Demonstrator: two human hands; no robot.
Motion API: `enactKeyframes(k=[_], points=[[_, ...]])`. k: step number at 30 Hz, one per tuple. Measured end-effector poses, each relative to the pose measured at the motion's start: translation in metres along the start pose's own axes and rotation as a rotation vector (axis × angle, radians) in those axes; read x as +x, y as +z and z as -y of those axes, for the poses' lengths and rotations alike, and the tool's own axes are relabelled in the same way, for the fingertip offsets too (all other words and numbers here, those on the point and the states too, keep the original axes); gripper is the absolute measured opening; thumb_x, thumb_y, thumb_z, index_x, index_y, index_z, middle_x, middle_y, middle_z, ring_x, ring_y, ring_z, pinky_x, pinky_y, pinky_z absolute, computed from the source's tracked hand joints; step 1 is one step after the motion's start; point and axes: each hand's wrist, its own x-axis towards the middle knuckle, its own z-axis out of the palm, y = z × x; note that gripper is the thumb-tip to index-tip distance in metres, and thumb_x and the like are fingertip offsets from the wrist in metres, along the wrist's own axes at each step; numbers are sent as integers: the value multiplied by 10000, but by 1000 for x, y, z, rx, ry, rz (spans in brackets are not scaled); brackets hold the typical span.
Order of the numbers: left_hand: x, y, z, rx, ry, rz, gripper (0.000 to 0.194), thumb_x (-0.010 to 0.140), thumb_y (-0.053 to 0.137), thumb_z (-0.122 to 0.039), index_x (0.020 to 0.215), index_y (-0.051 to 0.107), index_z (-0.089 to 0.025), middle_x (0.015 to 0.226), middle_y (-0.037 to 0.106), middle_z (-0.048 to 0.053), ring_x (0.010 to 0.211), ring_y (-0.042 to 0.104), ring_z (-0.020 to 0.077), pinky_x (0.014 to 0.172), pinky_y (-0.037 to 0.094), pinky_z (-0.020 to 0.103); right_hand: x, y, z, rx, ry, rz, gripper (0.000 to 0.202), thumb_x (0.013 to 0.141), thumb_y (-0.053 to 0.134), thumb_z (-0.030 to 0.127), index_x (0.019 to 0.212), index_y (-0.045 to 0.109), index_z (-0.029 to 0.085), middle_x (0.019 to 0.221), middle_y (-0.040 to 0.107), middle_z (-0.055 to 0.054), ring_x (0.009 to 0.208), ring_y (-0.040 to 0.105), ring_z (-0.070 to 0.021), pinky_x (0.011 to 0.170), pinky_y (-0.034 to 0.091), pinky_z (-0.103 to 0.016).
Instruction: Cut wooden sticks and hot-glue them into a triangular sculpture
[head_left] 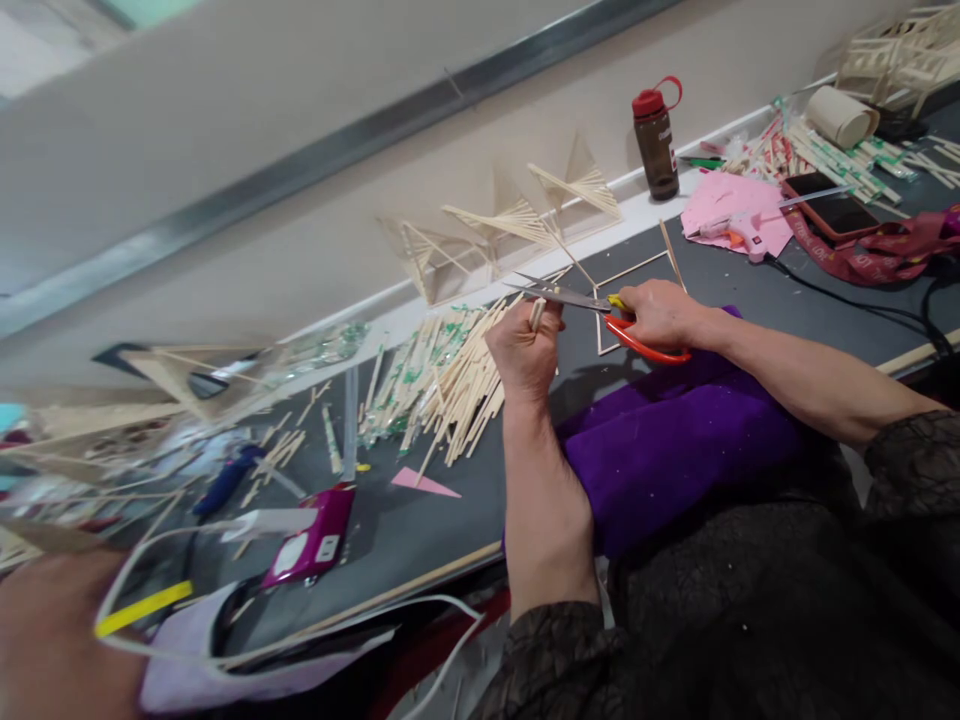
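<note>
My right hand (660, 315) is closed around the orange handles of the scissors (562, 295), with the blades pointing left and slightly parted at the tips. My left hand (523, 345) is a closed fist gripping a pale stick (538, 314), whose short end protrudes by the thumb; how many sticks are inside the fist I cannot tell. The scissor blades lie just beyond the left thumb and fingers; whether they touch the stick is hidden. Principal hazard: a fingertip could be nicked if the blades close while the left fingers remain this near the cutting line. Second hazard: a cut end could fly off if the stick snaps under pressure instead of shearing. It could land on the purple cloth (660, 440), which lies between my forearms at the near table edge and already carries pale specks. Third hazard: the stick frame (632, 270) lies on the table (405, 530) just beyond my right hand; a dropped wrist or a slipping handle could knock it out of square. To the left, the loose stick pile (469, 385) fans out beside my left wrist, where a sideways sweep of the forearm could scatter it.
</note>
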Motion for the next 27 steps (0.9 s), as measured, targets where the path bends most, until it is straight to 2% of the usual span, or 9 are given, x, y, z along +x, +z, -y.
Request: enactKeyframes(k=[7, 11, 16, 20, 27], points=[[0, 6, -1, 41, -57, -59, 280, 821, 727, -333, 605, 605, -202, 544, 589, -36, 537, 503, 106, 578, 383, 240, -1, 0, -1, -7, 13, -18, 494, 909, 497, 573, 1099, 741, 188, 1047, 774, -141, 936, 701, -284, 709, 420, -320], [0, 6, -1, 33, -49, -89, 306, 849, 674, -314, 580, 590, -196, 545, 597, -25, 524, 525, 102, 577, 392, 234, -2, -2, -2, -23, -5, -30, 556, 868, 539, 659, 1091, 717, 182, 1058, 766, -141, 977, 692, -295, 756, 428, -330], [0, 2, 0, 101, 11, -19, 348, 873, 639, -320, 550, 606, -193, 601, 655, 2, 578, 573, 112, 613, 419, 238, -2, -6, -3, 1, -14, 19, 597, 847, 533, 715, 1073, 686, 184, 1065, 758, -135, 974, 684, -294, 756, 423, -330], [0, 0, 0, 153, 59, 22, 391, 888, 652, -377, 544, 613, -194, 585, 640, 11, 558, 559, 117, 594, 393, 251, -2, -6, -2, 57, -9, 46, 590, 835, 544, 714, 1071, 671, 189, 1065, 750, -126, 932, 679, -284, 716, 405, -320], [-1, 0, -4, 166, 143, 94, 392, 939, 594, -424, 630, 680, -197, 625, 676, 39, 623, 623, 152, 607, 404, 262, -4, -6, 1, 154, 1, 111, 499, 835, 629, 619, 1084, 633, 188, 1072, 728, -109, 906, 659, -253, 680, 382, -295]])
